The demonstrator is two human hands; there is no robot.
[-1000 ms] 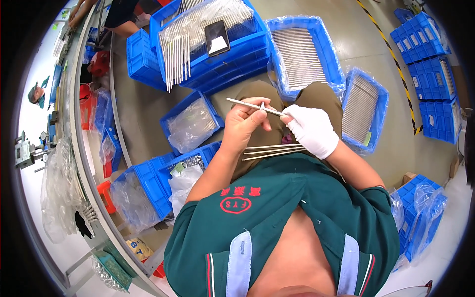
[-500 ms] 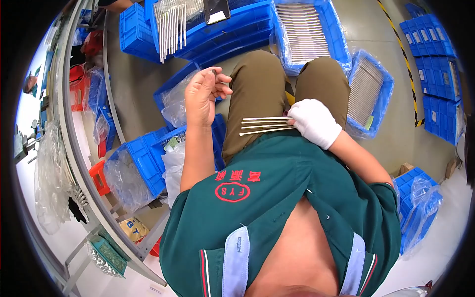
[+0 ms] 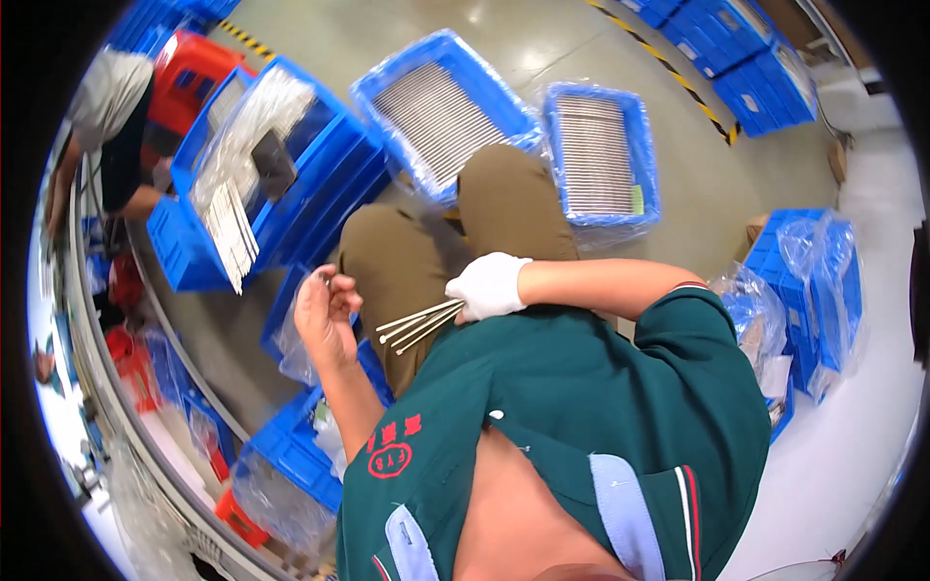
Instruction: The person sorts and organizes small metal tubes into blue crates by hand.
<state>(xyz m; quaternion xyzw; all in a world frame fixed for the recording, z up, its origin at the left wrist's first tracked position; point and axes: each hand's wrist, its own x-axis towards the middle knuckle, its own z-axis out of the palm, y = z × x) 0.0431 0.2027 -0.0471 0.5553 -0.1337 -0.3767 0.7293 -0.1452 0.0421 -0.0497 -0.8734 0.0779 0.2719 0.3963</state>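
My right hand (image 3: 489, 288), in a white glove, grips several thin metal pins (image 3: 418, 322) by one end above my lap. They fan out toward the left, and small heads show on their free ends. My left hand (image 3: 326, 315) is bare and raised beside my left knee, apart from the pins. Its fingers curl in toward the thumb, with a small dark spot at the tips; whether it holds something there I cannot make out. More pins (image 3: 230, 235) lie over the edge of a stacked blue crate (image 3: 325, 145) at the left, near a dark flat object (image 3: 274, 163).
Beyond my knees stand two plastic-lined blue crates, one (image 3: 526, 131) to the left and one (image 3: 646, 160) to the right, both with rows of pins. Blue crates (image 3: 799, 281) with plastic film are at my right. A metal frame (image 3: 145, 402) runs along the left; another person (image 3: 111, 107) is at far left.
The view has swung toward the right, so the crates appear further left. The pins in my right hand have tilted and fanned apart. My left hand stays raised with curled fingers.
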